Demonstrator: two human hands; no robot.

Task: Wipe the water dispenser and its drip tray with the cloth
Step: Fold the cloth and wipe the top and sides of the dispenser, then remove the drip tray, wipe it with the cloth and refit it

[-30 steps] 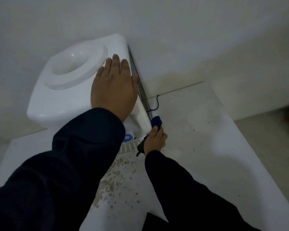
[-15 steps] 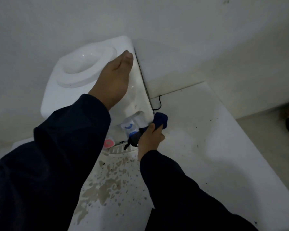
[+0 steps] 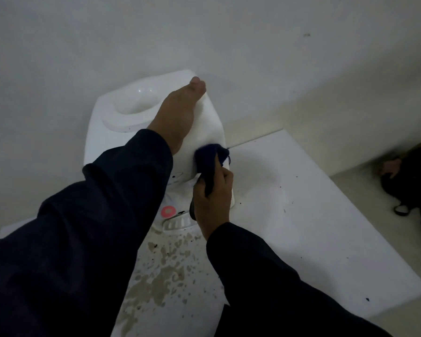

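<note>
A white tabletop water dispenser (image 3: 212,122) stands on a white table (image 3: 301,215), pushed back against a pale wall (image 3: 204,32), with its round bottle well open on top. A small dark mark on its front panel, beside the left sleeve, is too blurred to read, and I can make out no brand name. Below it shows a round pink-red tap button (image 3: 168,211), and under that the pale slotted drip tray (image 3: 178,222) juts from the base, part hidden by the arms. The left hand (image 3: 180,113) reaches out from a dark sleeve and lies on the dispenser's top along its right edge, turned edge-on to the camera, fingers straight and close together, the tips at the back right corner. The right hand (image 3: 212,193), also in a dark sleeve, is lower and nearer, well apart from the left; its fingers curl round a bunched dark blue cloth (image 3: 207,159) and hold it against the dispenser's front right corner, above the tray. Brown splashes and dark specks (image 3: 161,283) cover the table in front of the tray. At the far right, on the floor beyond the table, lies a dark, blurred shape (image 3: 411,186) I cannot identify.
</note>
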